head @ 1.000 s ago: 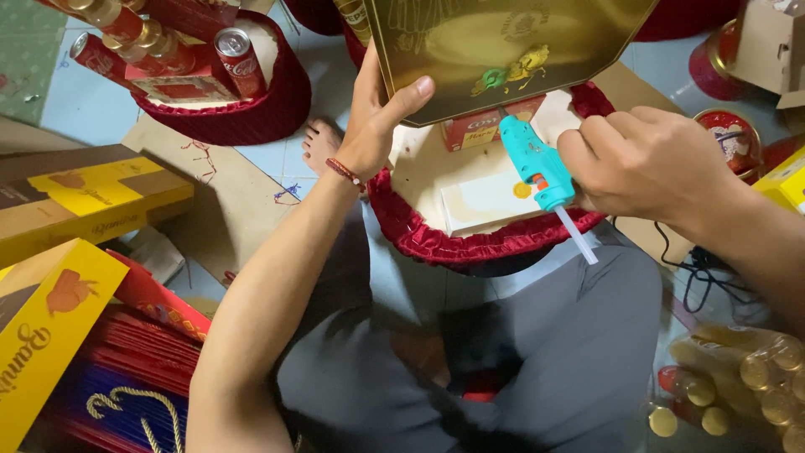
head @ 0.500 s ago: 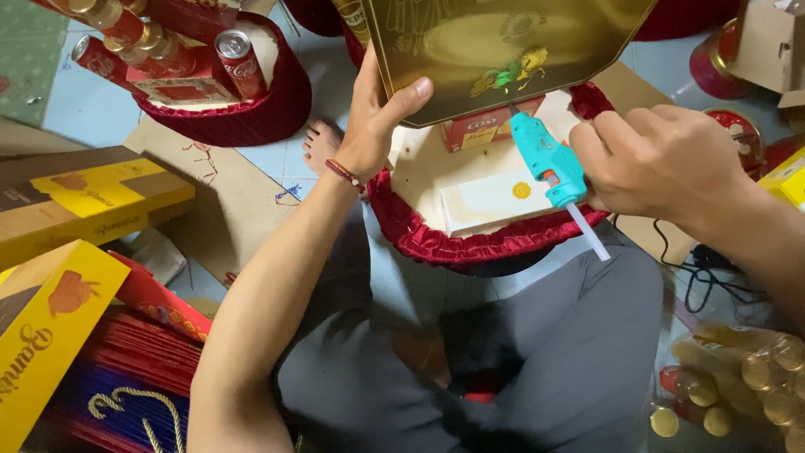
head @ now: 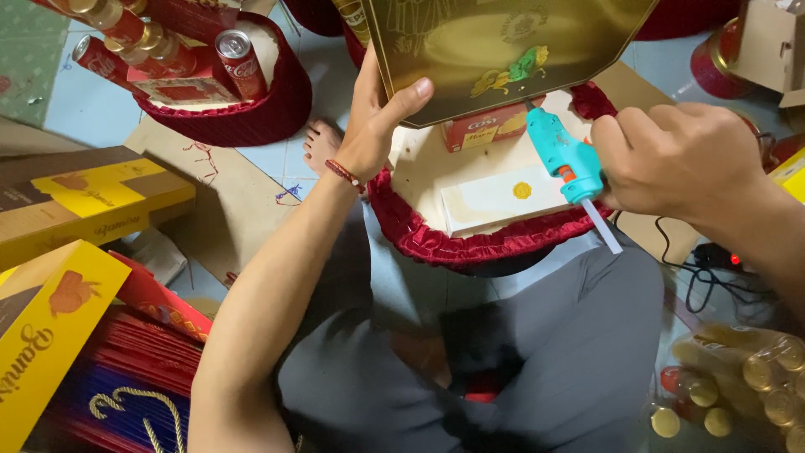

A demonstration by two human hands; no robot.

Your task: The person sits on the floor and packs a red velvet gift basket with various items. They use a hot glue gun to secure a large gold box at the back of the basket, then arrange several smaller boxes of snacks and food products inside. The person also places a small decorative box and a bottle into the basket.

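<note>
L hand [head: 375, 126]: fingers wrapped on the lower-left edge of the gold tin [head: 503, 50], thumb [head: 409, 94] pressed on its face, tin tilted up over the tray. R hand [head: 683, 155]: fingers closed round the grip of the teal glue gun [head: 563, 155], nozzle aimed up-left at the tin's lower edge, clear glue stick [head: 602, 226] poking out the back, down-right of the knuckles.

Vs the earlier frames: gun has swung up, nozzle now closer to the tin's bottom edge; R hand sits a bit higher and further right. L hand and tin about the same.

Just under both hands: 1 red velvet-frilled tray [head: 436, 243], with 1 white box [head: 503, 201] w/ a gold dot and 1 red biscuit box [head: 482, 130] partly hidden by the tin. Bare foot [head: 321, 143] beside L wrist.

Further out, up-left of L hand: 2nd red tray [head: 251, 113] w/ 3 red cans [head: 235, 59] showing and a few gold-wrapped sweets. Far left: 2 yellow boxes [head: 50, 327]. Below R hand, far corner: bag of gold-wrapped chocolates [head: 755, 377], too many to count. Black cable [head: 696, 285] under R forearm.
</note>
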